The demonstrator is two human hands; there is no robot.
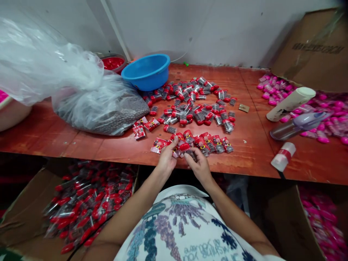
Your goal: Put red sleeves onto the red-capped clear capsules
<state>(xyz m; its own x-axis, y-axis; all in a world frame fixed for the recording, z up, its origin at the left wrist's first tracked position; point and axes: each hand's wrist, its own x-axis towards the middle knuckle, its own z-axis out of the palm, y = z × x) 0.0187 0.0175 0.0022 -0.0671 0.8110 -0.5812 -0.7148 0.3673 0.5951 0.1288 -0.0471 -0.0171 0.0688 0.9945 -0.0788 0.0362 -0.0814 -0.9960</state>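
My left hand (166, 157) and my right hand (198, 165) meet at the near edge of the wooden table (81, 145). Together they pinch a small clear vial with a red cap (185, 148). Just beyond my fingers lies a row of labelled red-capped vials (209, 142). Further back spreads a loose pile of several unlabelled red-capped vials (194, 101). A few red label stickers (143, 128) lie left of the row.
A clear plastic bag of dark beads (106, 108) sits left, with a blue bowl (146, 70) and a red-filled bowl (112, 63) behind. Pink-capped vials (274, 88), two bottles (290, 103) and a cardboard box (315, 50) are right. Cartons of finished vials (89, 203) stand below.
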